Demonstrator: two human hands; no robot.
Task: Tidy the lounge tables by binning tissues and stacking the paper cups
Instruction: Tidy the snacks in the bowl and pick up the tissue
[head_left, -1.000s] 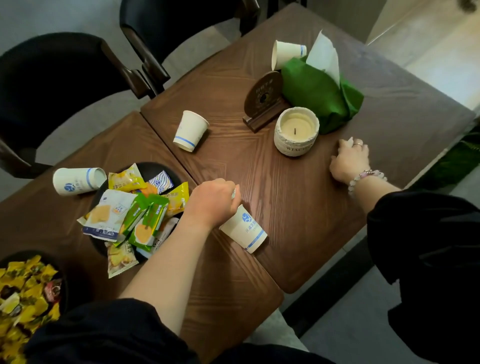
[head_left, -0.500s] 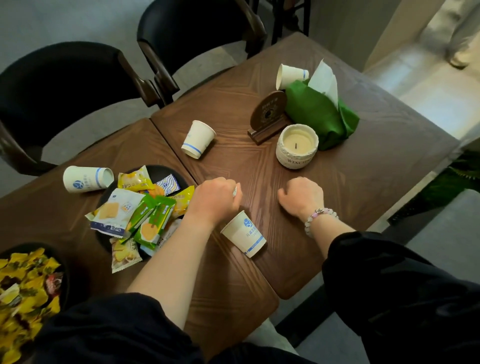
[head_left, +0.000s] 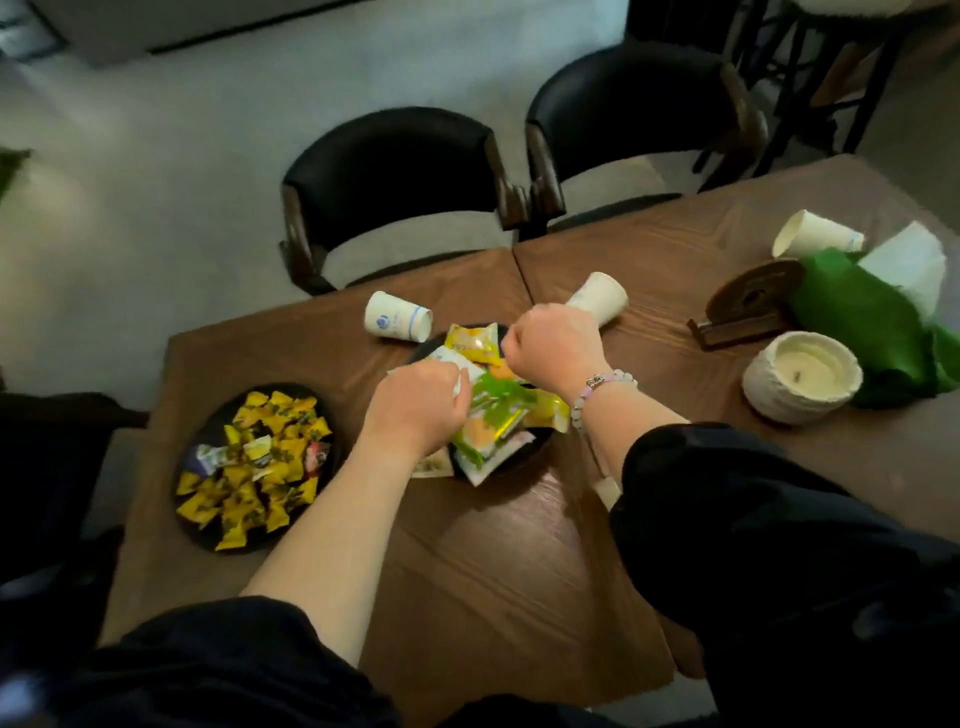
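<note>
Both hands are closed fists over the black snack plate (head_left: 537, 450). My left hand (head_left: 418, 410) has a scrap of white tissue (head_left: 460, 385) poking out between its fingers. My right hand (head_left: 553, 348), with a bead bracelet on the wrist, shows nothing in its fist. One paper cup (head_left: 397, 323) lies on its side just beyond the plate. A second cup (head_left: 598, 297) lies partly behind my right hand. A third cup (head_left: 816, 240) lies at the far right by a green tissue pouch (head_left: 865, 322) with a white tissue (head_left: 910, 262) sticking out. A white bit (head_left: 605, 489) shows beside my right sleeve.
Snack packets (head_left: 491, 426) fill the plate under my hands. A black plate of yellow sweets (head_left: 254, 462) sits at the left. A white candle jar (head_left: 802, 375) and a round wooden sign (head_left: 748, 304) stand on the right table. Two black chairs (head_left: 389, 171) face the far edge.
The view has swung left. Both hands moved from the right table to above the snack plate, and the right hand closed into a fist. The cup by my left hand is now under my right arm.
</note>
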